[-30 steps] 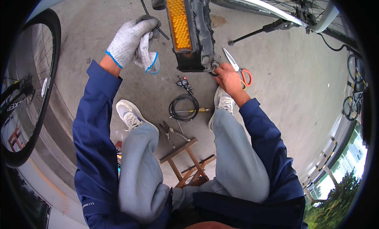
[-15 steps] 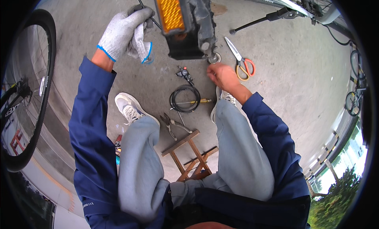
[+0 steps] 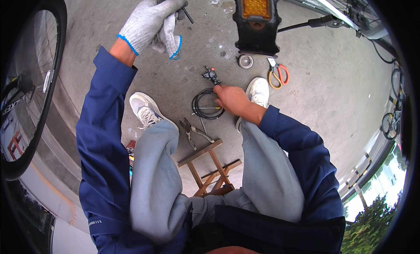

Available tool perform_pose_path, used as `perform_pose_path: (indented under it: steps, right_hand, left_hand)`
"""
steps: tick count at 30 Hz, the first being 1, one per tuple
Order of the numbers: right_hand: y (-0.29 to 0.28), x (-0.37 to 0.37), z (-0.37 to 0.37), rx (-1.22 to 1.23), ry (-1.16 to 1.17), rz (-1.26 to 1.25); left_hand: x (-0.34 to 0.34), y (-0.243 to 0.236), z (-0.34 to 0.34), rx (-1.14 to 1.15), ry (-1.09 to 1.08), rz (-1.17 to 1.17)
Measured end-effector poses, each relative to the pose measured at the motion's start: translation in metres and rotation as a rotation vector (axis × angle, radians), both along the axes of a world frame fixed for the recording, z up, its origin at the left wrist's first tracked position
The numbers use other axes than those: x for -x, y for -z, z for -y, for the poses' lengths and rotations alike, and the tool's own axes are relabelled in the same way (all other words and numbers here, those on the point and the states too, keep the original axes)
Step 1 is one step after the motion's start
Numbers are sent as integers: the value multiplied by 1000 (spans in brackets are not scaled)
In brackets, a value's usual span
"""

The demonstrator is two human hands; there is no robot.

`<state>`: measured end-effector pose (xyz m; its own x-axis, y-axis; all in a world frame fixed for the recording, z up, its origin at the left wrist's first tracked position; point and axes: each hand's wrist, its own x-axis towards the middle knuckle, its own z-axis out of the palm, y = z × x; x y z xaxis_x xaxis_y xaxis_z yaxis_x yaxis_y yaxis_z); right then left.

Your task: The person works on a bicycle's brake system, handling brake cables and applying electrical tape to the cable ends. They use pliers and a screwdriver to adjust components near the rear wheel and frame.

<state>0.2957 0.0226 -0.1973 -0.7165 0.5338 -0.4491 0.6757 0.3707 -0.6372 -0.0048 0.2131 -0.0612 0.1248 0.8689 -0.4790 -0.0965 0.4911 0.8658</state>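
Presently, a round coil of thin black cable [image 3: 195, 106] lies on the grey concrete floor [image 3: 315, 101] between your two pale, thick-soled shoes [image 3: 259, 93]. Your bare right grip [image 3: 235, 101] is at the coil's right side, with its fingertips bent in over the far right edge; whether they are closed on the cable or only rest there, I cannot tell. Just beyond the coil sits a compact black lever assembly with a small red tab [image 3: 212, 75], its near end right beside those fingertips.

Your left grip [image 3: 151, 23], in a grey knitted glove with a blue-edged cuff, is well beyond the coil and off to its left. It is closed around a thin black rod-like piece [image 3: 189, 15], and a loose second grey knitted glove with blue edging [image 3: 167, 37] hangs against it.

Beyond the coil to the right, you have a round silvery ring-shaped roll [image 3: 246, 61], then metal scissors with one red and one yellow handle loop [image 3: 280, 75]. Farther beyond the coil on that side, a black bicycle pedal with an amber reflector [image 3: 257, 39] covers part of the scissor blades. On your side of the coil lie metal pliers with spread handles [image 3: 191, 131], and nearer to you than those stands a brown wooden frame [image 3: 200, 154].
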Motion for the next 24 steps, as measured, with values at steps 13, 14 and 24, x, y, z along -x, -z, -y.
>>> perform_pose_path:
  steps: [13, 14, 24]
  right_hand:
    - [39, 43, 76, -125, -534, 111]
    - [39, 43, 78, -116, -604, 178]
    - [-111, -7, -20, 262, 100, -206]
  left_hand:
    - [-1, -14, -1, 60, 132, -232]
    - [0, -15, -1, 71, 129, -243]
    - [13, -35, 0, 101, 201, -445]
